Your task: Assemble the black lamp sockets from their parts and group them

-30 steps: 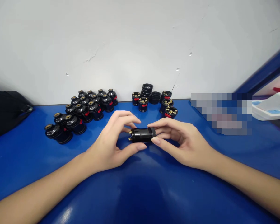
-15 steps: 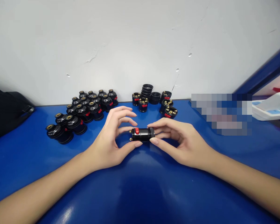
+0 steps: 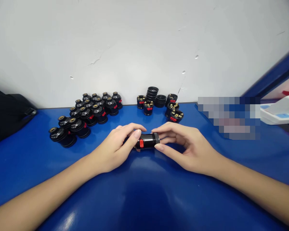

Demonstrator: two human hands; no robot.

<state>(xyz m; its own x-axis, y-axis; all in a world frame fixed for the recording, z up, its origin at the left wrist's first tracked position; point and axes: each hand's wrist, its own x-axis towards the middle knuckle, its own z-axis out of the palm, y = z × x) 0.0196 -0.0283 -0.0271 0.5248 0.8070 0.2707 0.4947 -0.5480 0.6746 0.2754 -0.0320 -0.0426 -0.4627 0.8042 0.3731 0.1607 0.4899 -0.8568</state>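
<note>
A black lamp socket [image 3: 148,141] with a red switch lies sideways between my hands, over the middle of the blue table. My left hand [image 3: 118,144] is closed round its left end, thumb on top, covering most of the brass terminals. At the right end sits a ribbed black ring [image 3: 157,138], pinched between the thumb and fingertips of my right hand [image 3: 185,144]. Behind my right hand stand open socket bodies [image 3: 176,116] with brass terminals showing. Beyond my left hand is a group of capped sockets [image 3: 79,127].
A stack of black rings [image 3: 152,93] and a single ring [image 3: 161,100] stand near the white wall [image 3: 139,48]. To the left lies a black bag [image 3: 9,115]. A white and blue tray [image 3: 279,110] is at the right, beside a blurred-out patch.
My left hand's fingers have closed from a spread pose onto the socket's left end, the thumb rising over it. The red switch has turned towards me. My right hand keeps its grip.
</note>
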